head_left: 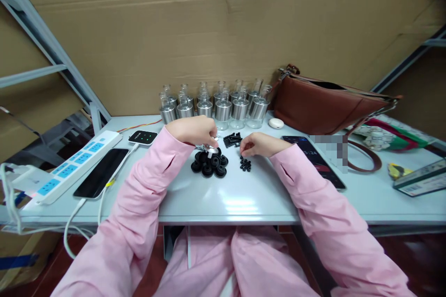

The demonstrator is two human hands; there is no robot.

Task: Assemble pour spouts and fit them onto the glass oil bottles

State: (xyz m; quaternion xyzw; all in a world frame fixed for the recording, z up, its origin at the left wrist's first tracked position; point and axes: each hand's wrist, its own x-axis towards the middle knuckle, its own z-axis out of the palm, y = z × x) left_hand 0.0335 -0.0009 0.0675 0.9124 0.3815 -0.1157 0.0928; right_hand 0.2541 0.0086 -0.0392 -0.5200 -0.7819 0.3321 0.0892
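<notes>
My left hand (197, 130) is closed, its fingers pointing down over a pile of round black caps (208, 166). A small silvery-white part (212, 151) shows at its fingertips, partly hidden by the fingers. My right hand (259, 144) is closed in a pinch just above a small cluster of little black rings (245, 165). What its fingertips hold, if anything, is too small to tell. Between the two hands, farther back, lies a small heap of thin black pieces (232, 140). Behind them stand several clear glass bottles with metal sleeves (223, 110), in two rows.
At the right are a large phone (313, 160), a brown leather bag (324, 104), a round white case (276, 123) and a green box (423, 177). A white power strip (75, 167), a black phone (101, 174) and a small device (143, 137) with cables lie left. Cardboard (209, 36) closes off the back.
</notes>
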